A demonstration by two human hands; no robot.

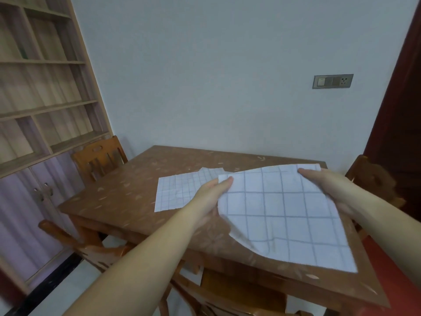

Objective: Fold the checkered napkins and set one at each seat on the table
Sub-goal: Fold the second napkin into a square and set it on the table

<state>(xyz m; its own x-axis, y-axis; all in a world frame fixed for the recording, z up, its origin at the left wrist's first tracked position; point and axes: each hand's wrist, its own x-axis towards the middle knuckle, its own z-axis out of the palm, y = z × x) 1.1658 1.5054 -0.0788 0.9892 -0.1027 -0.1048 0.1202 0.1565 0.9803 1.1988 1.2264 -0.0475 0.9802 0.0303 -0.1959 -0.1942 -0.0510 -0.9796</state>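
A white checkered napkin (284, 213) with a large grey grid is held up over the brown table (118, 201). My left hand (210, 197) pinches its far left corner, and my right hand (323, 181) grips its far right corner. The cloth's near corner droops onto the table near the front edge. Behind it, a second checkered napkin (180, 190) with a finer grid lies flat on the table, partly hidden by my left hand and the held cloth.
Wooden chairs stand around the table: one at the far left (100, 158), one at the near left (91, 245), one at the right (373, 179), one below the front edge (239, 295). A shelf unit (45, 87) fills the left wall.
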